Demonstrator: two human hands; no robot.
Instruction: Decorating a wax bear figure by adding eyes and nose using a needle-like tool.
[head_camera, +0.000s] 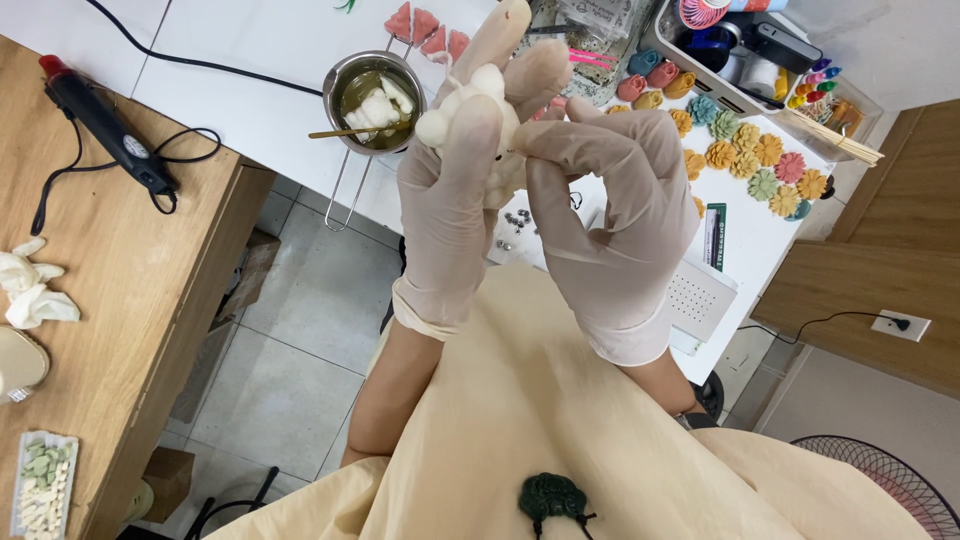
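Note:
Both my hands wear white gloves and are raised over the white table's edge. My left hand (455, 200) is wrapped around a small cream-white bear-shaped figure (478, 92), thumb pressed on its front. My right hand (615, 220) pinches the figure's side with thumb and forefinger. Most of the figure is hidden behind the fingers; its round ears and one paw show.
A small metal pot (345, 80) with melted liquid, white lumps and a wooden stick stands on the white table (260, 110). Coloured flower-shaped pieces (745, 155) lie to the right beside a tray of supplies (740, 50). A black heat tool (105, 125) rests on the wooden table (110, 280).

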